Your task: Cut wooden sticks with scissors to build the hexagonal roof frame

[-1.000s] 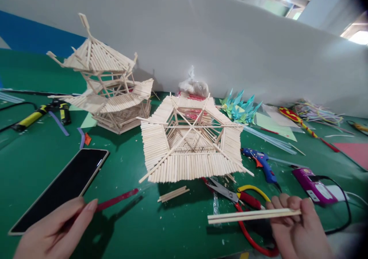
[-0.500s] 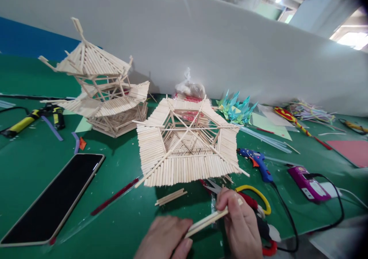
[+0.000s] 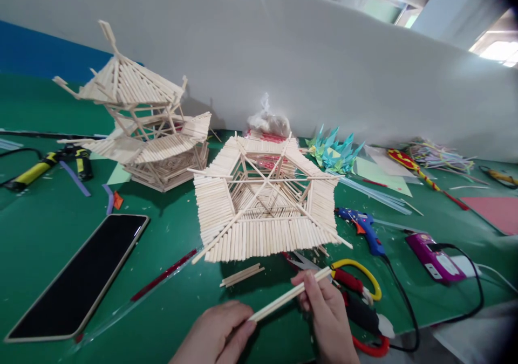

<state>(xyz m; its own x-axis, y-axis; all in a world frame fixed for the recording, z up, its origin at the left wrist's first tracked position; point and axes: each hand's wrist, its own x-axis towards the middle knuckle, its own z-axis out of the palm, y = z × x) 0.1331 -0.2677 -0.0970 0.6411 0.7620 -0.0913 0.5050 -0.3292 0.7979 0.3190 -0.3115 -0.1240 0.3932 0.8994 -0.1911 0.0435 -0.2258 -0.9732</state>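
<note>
Between my hands, low in the head view, a pair of thin wooden sticks [image 3: 279,301] slants up to the right. My left hand [image 3: 220,329] pinches their lower end, and my right hand [image 3: 324,304] grips them near the upper end with thumb and fingers. Just beyond stands a five-sided stick model [image 3: 267,238] with a slatted roof and an open top crossed by long sticks. A few loose sticks [image 3: 243,275] lie in front of it. Scissors [image 3: 352,281] and another red-and-black handled tool [image 3: 366,316] lie beside my right hand, partly covered by it.
A finished-looking stick pagoda [image 3: 141,126] stands at back left. A phone [image 3: 81,277] lies at left, near pliers [image 3: 38,172]. To the right are a blue glue gun [image 3: 366,229], a purple power strip [image 3: 435,259] with cables, and a teal paper craft [image 3: 335,151].
My right hand has shifted slightly left and its grip on the sticks has changed, so more of their upper end shows. My left hand has moved a little left.
</note>
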